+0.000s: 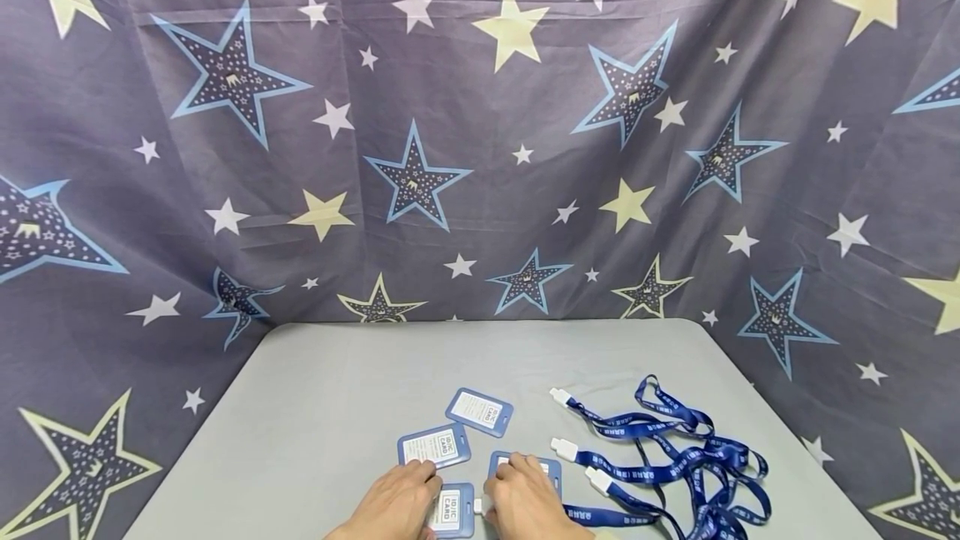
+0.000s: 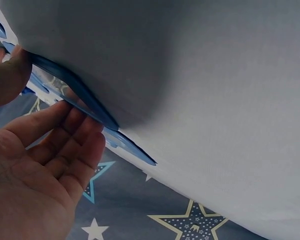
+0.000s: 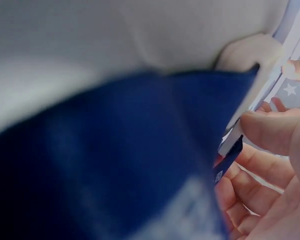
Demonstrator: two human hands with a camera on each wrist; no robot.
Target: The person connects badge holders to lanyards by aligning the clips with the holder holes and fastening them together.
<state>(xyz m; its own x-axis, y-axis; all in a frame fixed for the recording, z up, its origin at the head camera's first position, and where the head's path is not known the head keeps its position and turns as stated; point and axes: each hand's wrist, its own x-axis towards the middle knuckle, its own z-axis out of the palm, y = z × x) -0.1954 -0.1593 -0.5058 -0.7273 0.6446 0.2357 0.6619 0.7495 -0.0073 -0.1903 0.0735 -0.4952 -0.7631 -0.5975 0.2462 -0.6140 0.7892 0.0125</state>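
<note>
My left hand (image 1: pixel 396 503) grips a blue-framed ID card holder (image 1: pixel 453 509) by its left side; in the left wrist view, the thumb and fingers hold this card holder (image 2: pixel 82 89) tilted. At its right edge is the white clip (image 1: pixel 480 507) of a blue lanyard (image 1: pixel 611 517). My right hand (image 1: pixel 529 503) pinches that clip, and in the right wrist view the lanyard strap (image 3: pixel 125 145) fills much of the foreground, blurred. Whether clip and holder are fastened, I cannot tell. Another card holder (image 1: pixel 553 473) lies partly hidden behind the right hand.
Beyond the left hand lie two more card holders, one nearer (image 1: pixel 433 446) and one farther back (image 1: pixel 480 412). Several blue lanyards (image 1: pixel 697 465) lie tangled at the right of the grey table (image 1: pixel 337 390), white clips pointing left. A starry curtain (image 1: pixel 450 257) surrounds the table.
</note>
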